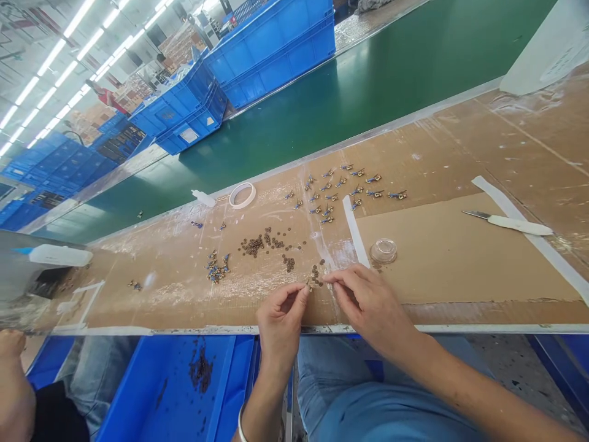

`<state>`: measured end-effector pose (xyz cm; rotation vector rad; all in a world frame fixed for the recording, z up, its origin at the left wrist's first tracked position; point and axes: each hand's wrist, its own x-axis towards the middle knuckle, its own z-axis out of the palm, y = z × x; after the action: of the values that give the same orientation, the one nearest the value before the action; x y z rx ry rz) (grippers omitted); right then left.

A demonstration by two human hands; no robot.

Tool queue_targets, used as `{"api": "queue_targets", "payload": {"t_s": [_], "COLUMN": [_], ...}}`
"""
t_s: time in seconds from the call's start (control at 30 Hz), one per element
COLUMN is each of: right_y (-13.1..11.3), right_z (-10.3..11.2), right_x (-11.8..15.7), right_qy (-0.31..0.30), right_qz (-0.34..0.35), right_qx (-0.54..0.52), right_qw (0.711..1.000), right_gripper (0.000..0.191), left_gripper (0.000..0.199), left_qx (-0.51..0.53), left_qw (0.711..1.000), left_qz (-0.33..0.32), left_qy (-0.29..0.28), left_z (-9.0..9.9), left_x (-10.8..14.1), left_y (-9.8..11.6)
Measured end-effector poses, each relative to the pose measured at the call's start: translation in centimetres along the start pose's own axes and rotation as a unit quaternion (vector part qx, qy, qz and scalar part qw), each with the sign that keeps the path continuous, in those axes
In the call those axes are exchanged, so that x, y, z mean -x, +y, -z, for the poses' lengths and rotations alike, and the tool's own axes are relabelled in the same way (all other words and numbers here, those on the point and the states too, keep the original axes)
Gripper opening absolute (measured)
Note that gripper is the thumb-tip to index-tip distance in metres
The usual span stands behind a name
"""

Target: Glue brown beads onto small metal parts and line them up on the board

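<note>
My left hand [284,311] is closed in a pinch at the front of the cardboard-covered table, on a small piece [310,286] that looks like one of the figurines. My right hand [363,296] is just to its right, its thumb and index finger close together near a few dark discs [315,271]; whatever they hold is too small to name. A larger pile of brown discs [254,245] lies behind my left hand. Small blue and gold figurines [215,270] are heaped to the left, and several more [332,197] are spread out behind my hands.
A clear round container [383,250] and a white-handled knife [519,224] lie right. Behind are a tape roll [242,196], a small bottle [204,197] and a green conveyor [285,123] with blue crates [276,49]. Another person's hand [11,344] is far left, beside a blue bin [175,393].
</note>
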<state>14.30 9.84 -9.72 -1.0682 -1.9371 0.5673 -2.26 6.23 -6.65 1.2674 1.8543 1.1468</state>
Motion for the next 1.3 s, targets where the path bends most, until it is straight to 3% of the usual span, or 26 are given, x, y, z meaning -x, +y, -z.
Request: {"api": "queue_targets", "payload": {"t_s": [0.33, 1.3], "right_y": [-0.3, 0.0], "right_z": [1.2, 1.4], "right_x": [1.1, 1.0], "right_qy": [0.051, 0.049], "right_qz": [-0.013, -0.021], "right_qx": [-0.034, -0.061], "right_qw": [0.998, 0.997], "right_gripper": [0.02, 0.017], "left_gripper": [0.012, 0.018], "left_qx": [-0.152, -0.294], "left_qw": [0.985, 0.951], "left_qz": [-0.085, -0.086], "left_qy": [-0.02, -0.053], "left_z": [-0.9, -1.2], "left_x": [-0.5, -1.4], "left_y": [1.1, 3.4]}}
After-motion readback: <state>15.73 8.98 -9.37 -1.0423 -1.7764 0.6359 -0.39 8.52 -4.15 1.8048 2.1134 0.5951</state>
